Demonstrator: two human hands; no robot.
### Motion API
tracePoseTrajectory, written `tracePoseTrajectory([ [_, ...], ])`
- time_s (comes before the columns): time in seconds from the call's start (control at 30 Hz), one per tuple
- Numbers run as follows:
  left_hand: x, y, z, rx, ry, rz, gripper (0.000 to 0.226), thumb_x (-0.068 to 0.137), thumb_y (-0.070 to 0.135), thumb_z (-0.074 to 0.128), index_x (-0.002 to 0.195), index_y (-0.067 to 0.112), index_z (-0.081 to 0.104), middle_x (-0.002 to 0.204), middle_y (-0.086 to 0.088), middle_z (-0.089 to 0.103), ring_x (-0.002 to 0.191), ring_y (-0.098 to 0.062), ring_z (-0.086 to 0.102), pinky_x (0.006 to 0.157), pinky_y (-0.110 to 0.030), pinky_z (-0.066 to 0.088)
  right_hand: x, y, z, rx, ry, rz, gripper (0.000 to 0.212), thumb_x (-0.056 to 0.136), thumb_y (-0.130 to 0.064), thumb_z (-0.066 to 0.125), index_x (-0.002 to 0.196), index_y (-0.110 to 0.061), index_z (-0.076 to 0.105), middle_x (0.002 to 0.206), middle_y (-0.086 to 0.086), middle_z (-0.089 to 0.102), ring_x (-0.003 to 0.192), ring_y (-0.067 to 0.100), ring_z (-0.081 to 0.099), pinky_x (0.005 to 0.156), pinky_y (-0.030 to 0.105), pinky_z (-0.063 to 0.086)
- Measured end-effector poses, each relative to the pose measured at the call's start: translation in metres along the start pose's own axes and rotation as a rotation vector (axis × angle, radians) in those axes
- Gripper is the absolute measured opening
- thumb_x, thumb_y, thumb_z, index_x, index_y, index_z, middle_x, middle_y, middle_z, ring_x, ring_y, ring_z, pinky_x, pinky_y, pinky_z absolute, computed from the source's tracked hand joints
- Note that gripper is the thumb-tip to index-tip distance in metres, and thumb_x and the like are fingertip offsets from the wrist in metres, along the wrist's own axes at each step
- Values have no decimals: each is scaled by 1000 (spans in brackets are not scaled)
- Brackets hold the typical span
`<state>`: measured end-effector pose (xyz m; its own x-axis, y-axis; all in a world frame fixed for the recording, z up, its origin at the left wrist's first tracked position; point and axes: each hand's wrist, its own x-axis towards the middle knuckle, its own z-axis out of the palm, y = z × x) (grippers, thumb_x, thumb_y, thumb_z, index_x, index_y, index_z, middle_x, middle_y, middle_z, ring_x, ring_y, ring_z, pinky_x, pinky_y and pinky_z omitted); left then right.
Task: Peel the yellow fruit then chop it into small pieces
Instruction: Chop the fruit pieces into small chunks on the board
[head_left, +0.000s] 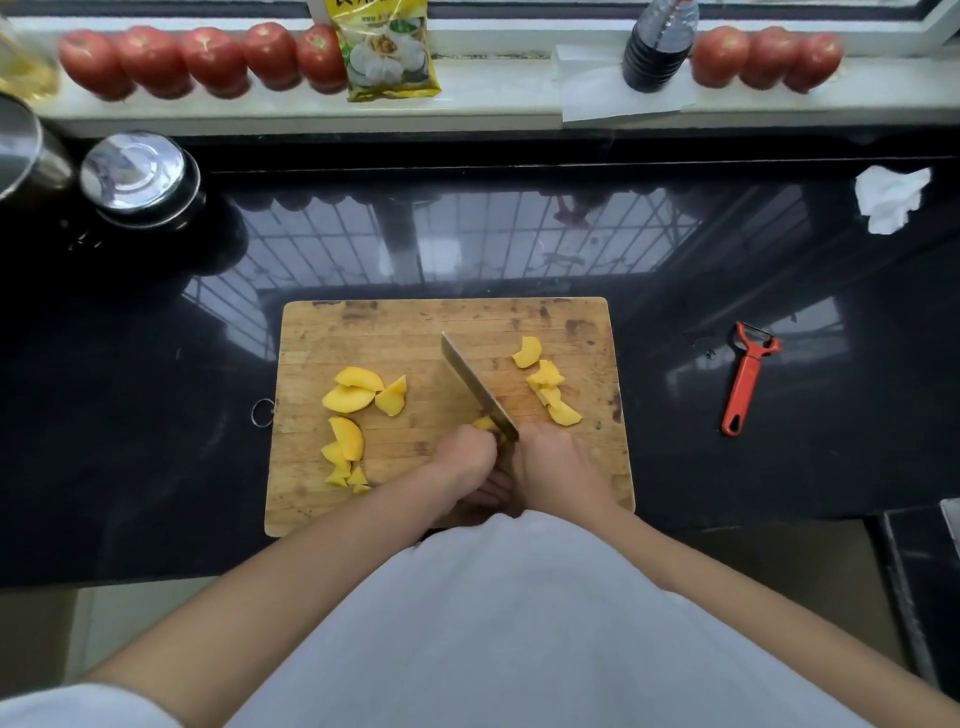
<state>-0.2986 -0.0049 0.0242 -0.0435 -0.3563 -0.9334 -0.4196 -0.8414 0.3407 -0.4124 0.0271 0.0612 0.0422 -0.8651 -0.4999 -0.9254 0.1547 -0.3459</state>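
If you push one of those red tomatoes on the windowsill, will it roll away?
Probably a little: the red tomatoes look round and smooth. The row sits packed side by side on the flat white windowsill, so neighbours would likely stop one. They are likely squashy if squeezed.

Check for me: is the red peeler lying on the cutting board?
No, the red peeler lies on the black counter, to the right of the cutting board and apart from it.

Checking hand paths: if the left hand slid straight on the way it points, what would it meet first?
Probably the knife: the left hand holds a fruit piece right against the blade, though depth is unclear.
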Motion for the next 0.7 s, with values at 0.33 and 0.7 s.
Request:
tracePoseTrajectory([
  [0.33,6,-1,4,-57,31,37,53,107,24,27,88,-10,63,82,-28,75,70,-38,73,70,-46,65,-39,31,2,-93,23,-62,15,102,-18,44,106,-15,58,100,5,61,87,33,63,77,50,54],
  [0.7,4,1,0,-42,-14,33,54,108,21,25,104,-14,66,93,-32,74,85,-44,75,74,-50,65,-49,23,1,-182,2,-78,16,103,-19,43,106,-15,58,98,2,59,83,31,62,65,35,37],
])
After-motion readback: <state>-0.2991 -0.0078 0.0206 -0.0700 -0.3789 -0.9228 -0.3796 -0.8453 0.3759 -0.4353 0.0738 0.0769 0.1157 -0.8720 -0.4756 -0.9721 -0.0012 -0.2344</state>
